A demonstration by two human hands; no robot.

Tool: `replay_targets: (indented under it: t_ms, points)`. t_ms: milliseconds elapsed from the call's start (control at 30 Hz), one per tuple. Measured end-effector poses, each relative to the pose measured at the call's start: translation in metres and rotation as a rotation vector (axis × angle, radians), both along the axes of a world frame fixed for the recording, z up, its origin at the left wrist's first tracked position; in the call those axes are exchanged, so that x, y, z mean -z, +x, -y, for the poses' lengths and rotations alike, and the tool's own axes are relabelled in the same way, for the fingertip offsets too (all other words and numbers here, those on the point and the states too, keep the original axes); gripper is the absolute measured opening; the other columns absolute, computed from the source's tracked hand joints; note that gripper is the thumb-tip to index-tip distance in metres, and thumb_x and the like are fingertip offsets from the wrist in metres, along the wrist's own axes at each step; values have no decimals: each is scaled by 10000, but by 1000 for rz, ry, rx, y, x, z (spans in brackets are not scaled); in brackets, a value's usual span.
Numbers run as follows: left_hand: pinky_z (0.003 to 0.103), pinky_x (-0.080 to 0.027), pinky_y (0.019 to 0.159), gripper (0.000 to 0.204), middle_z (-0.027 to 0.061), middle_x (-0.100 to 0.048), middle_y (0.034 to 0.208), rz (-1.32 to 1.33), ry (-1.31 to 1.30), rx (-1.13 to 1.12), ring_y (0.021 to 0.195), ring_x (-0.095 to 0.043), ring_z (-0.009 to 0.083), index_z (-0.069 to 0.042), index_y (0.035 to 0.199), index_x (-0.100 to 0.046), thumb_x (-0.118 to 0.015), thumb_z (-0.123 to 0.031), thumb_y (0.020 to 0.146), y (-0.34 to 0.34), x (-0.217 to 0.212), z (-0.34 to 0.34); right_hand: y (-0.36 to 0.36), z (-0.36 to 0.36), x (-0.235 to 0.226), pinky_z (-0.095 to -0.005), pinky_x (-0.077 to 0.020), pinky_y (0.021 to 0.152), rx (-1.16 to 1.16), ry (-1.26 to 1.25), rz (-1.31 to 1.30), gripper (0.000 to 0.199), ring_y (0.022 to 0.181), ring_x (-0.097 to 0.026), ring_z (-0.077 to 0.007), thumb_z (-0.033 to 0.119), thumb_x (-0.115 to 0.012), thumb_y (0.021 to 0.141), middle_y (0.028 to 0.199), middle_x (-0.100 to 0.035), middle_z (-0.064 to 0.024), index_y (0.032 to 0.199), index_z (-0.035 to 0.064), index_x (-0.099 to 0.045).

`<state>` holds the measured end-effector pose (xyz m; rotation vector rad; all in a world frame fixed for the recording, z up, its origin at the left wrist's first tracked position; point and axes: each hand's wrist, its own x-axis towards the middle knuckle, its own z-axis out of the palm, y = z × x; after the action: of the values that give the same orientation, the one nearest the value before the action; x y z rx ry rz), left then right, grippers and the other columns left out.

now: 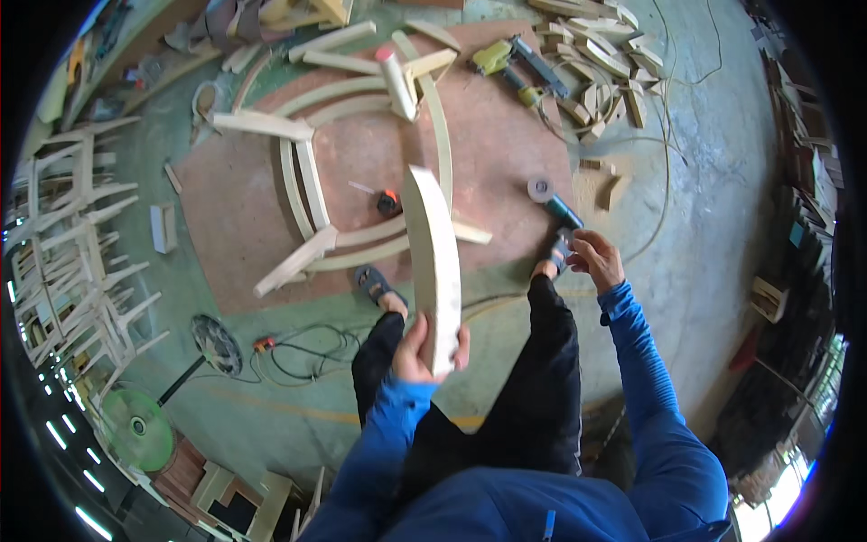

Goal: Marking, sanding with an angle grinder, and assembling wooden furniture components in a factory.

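Note:
My left hand (424,350) is closed around the lower end of a curved, pale wooden piece (432,262), which it holds upright in front of me. My right hand (596,260) is raised to the right, its fingers loosely bent and apart, with nothing visible in them. Beyond the held piece, a curved wooden frame (309,185) with several leg-like posts lies on a reddish-brown board (230,212). A small black and red tape measure (388,202) rests inside the frame. Beside my right foot is an angle grinder (562,211) with a round disc.
A yellow-green nail gun (495,58) and a heap of curved wood offcuts (601,45) lie at the far right. Hoses and cables (312,352) run across the floor. Stacked wooden frames (86,235) and a green fan (137,425) stand at the left.

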<state>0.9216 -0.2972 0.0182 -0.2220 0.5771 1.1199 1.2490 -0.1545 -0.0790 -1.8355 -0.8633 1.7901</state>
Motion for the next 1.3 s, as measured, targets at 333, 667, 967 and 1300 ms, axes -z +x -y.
replay_targets:
  t_ms: [333,667,967,1300]
  points:
    - [280,-363,501,709,126,-563,783,625,129,-200,526,-562,157,-89,1556,-85,-422,-401,1017,-150,-15,-27,-141,134,-80,-285,-559,686,193,-223,-88,351,764,-691,-185,180,-611,944,949,-681,-96,1228,-21,-564]
    - [298,-386,608,633,-26,-434,590,404,-21,-115,558,-492,137,-46,1493,-294,-441,-421,1005,-140,-35,-69,-134,82,-75,-273,-546,698,233,-3,-51,361,781,-676,-158,181,-625,937,951,-681,-80,1226,-30,-578]
    - [347,-457,558,420,80,-636,873,-339,-349,455,743,-622,248,-92,1189,-551,-512,-448,970,-186,12,-164,-193,-35,-64,-306,-545,672,-61,89,152,334,732,-681,-169,223,-615,927,860,-701,-127,1140,-33,-648]
    - [393,-523,834,708,148,-629,1042,-1087,8,1034,952,-634,311,2,1327,-407,-741,-360,818,-234,298,-208,-385,-157,181,-425,-543,817,-698,-324,294,755,916,-694,-335,622,-671,760,1054,-671,-258,1123,-40,-639]
